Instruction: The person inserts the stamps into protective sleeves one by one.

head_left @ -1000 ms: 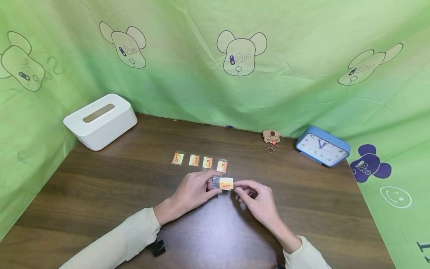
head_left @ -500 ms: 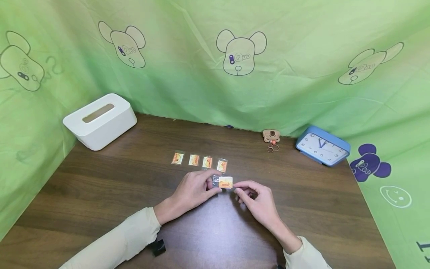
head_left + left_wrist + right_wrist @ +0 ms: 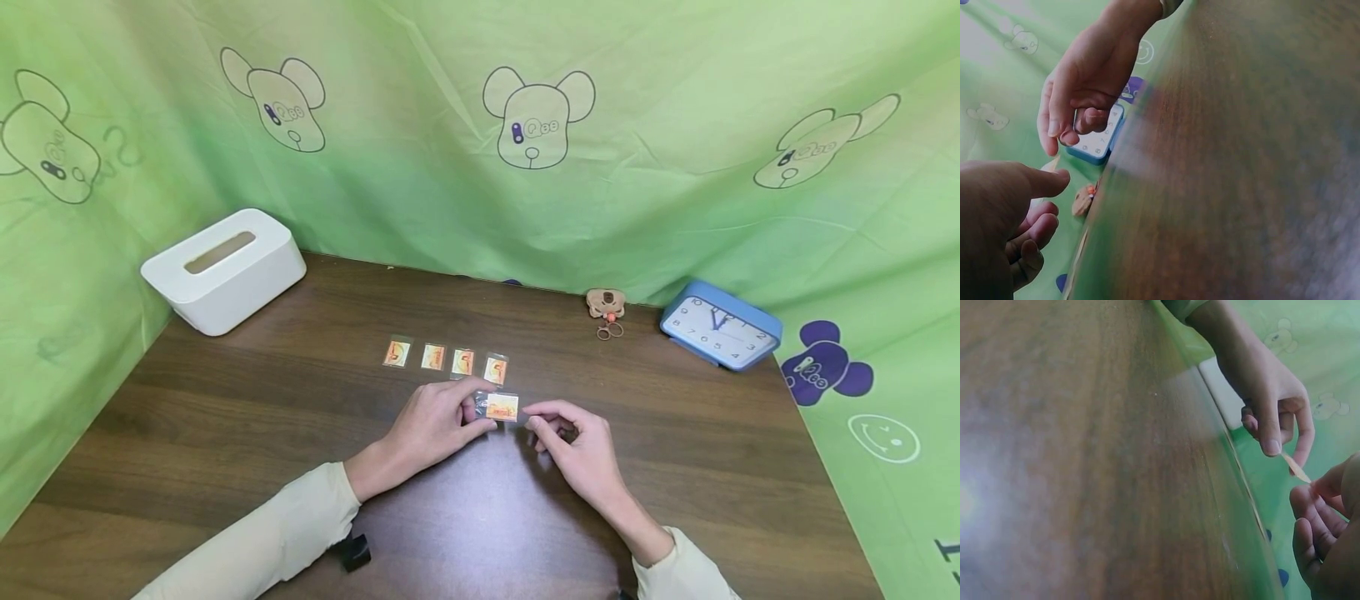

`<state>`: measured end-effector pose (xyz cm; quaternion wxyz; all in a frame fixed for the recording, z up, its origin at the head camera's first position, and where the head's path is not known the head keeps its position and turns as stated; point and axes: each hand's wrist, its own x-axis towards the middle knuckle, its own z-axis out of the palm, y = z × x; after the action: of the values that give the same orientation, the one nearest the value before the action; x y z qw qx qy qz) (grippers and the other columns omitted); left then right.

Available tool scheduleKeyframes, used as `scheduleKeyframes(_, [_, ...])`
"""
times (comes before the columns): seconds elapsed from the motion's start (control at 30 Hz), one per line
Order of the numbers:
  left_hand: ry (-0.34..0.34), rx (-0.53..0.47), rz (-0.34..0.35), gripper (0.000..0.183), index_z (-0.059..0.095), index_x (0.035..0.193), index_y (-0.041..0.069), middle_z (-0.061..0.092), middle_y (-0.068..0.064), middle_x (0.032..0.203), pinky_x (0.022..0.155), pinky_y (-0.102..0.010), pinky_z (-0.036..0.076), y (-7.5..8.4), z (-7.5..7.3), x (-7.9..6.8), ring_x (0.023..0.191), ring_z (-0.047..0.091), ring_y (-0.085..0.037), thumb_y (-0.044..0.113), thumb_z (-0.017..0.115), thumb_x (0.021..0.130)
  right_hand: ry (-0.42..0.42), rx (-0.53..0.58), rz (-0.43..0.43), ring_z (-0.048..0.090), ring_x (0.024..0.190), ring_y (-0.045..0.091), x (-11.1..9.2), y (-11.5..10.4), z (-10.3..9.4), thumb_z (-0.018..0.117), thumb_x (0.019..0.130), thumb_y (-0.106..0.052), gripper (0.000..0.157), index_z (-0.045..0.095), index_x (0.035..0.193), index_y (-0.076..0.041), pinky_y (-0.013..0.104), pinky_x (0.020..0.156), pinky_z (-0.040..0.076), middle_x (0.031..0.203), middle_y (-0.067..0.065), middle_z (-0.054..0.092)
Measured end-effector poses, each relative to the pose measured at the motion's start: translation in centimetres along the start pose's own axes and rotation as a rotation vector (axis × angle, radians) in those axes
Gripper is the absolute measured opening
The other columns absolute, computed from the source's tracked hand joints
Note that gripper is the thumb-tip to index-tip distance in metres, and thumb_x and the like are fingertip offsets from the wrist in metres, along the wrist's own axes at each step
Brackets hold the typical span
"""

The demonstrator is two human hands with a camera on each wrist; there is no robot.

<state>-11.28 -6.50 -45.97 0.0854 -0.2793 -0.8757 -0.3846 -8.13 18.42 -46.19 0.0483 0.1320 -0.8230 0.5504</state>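
Note:
My left hand (image 3: 431, 425) holds a small orange-and-yellow printed card (image 3: 502, 407) in a clear plastic sleeve, thumb at the near edge and index finger at the far edge. The card lies sideways, the sleeve's see-through end towards my left palm. In the right wrist view the card (image 3: 1296, 469) appears edge-on as a thin strip. My right hand (image 3: 581, 446) is just off the card's right end, thumb and index tips close together, other fingers loosely bent. Beyond the left hand, several similar sleeved cards (image 3: 432, 357) form a row on the brown wooden table (image 3: 315, 333).
A white tissue box (image 3: 240, 287) stands at the back left. Towards the back right are a brown bear-shaped keychain (image 3: 605, 303) and a blue alarm clock (image 3: 723, 329). A green printed curtain (image 3: 420, 192) hangs behind the table.
The held card has shifted slightly left, towards my left hand. A small gap now shows between its right end and my right fingertips. The row of cards has not moved.

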Motion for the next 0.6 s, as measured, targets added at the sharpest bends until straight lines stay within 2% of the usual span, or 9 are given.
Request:
scheduleKeyframes(0.3, [0.003,-0.013,0.011,0.043,0.078,0.125,0.011,0.064,0.012,0.074,0.06,-0.017,0.046,0.09,0.01,0.0,0.06,0.047,0.007,0.02,0.098,0.087,-0.023,0.026,0.023,0.07,0.06,0.019,0.08,-0.03,0.15,0.078,0.102,-0.001,0.011,0.083,0.11,-0.006,0.022,0.056,0.054,0.073,0.007,0.075])
scheduleKeyframes(0.6, [0.001,-0.025,0.013,0.043,0.077,0.126,0.011,0.064,0.011,0.074,0.06,-0.017,0.046,0.27,0.06,-0.01,0.061,0.048,0.007,0.021,0.097,0.088,-0.081,0.14,0.085,0.07,0.064,0.011,0.22,-0.19,0.3,0.073,0.103,0.003,0.014,0.08,0.116,0.004,0.028,0.055,0.058,0.091,0.021,0.079])
